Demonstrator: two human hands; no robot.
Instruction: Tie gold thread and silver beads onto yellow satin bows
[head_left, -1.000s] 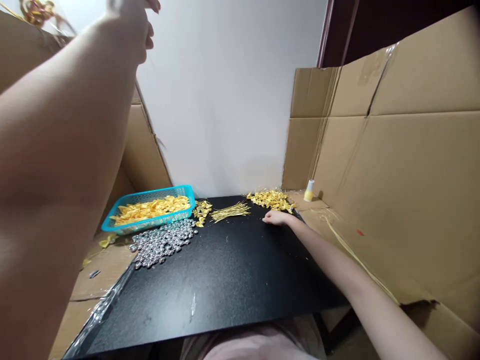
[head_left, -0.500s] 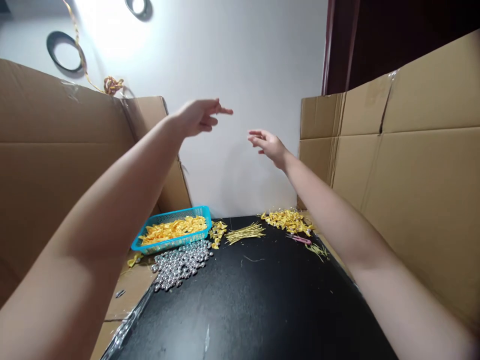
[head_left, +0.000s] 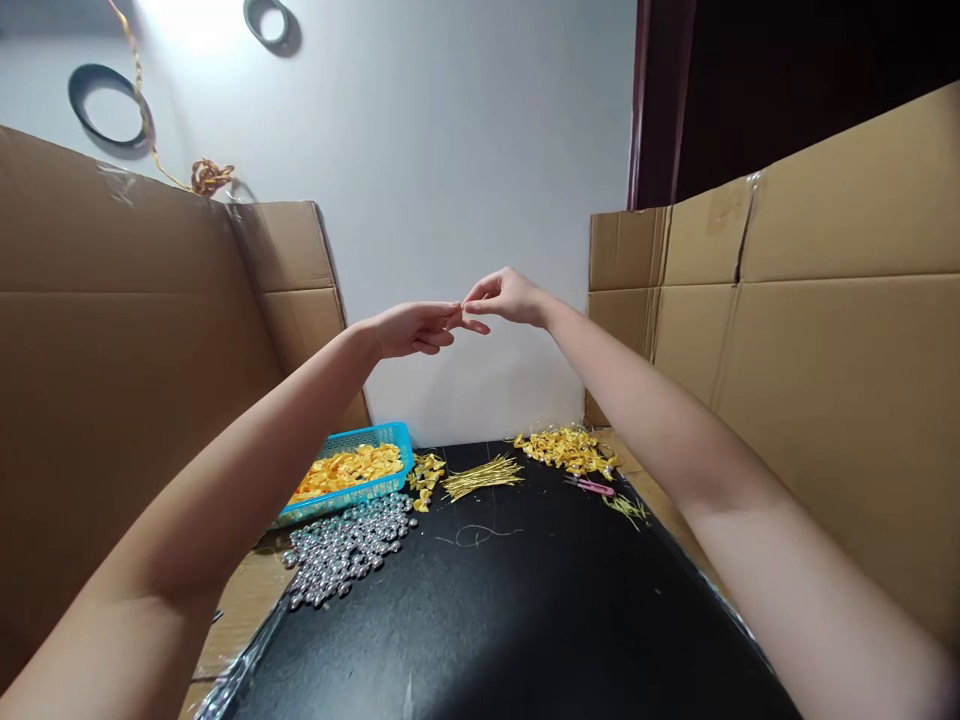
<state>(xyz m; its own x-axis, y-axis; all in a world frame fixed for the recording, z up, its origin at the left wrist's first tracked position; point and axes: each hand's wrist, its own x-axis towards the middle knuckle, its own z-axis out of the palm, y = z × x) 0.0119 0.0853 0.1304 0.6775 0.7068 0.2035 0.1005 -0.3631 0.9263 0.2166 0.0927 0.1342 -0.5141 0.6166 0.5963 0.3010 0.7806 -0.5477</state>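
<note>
Left hand [head_left: 416,329] and right hand [head_left: 510,297] drawn together since earlier, fingertips meeting, fingers loosely curled, anything held too small to tell, gold wires [head_left: 484,478] below on black tabletop [head_left: 540,600], silver beads [head_left: 352,547] beside blue basket [head_left: 366,492].

Turquoise basket [head_left: 352,496], silver beads [head_left: 349,550], gold wires [head_left: 484,477].

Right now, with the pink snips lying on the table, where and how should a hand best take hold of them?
Probably by the handle, from the near side: the snips lie flat, dark tips pointing left, the yellow pile just behind.
</note>
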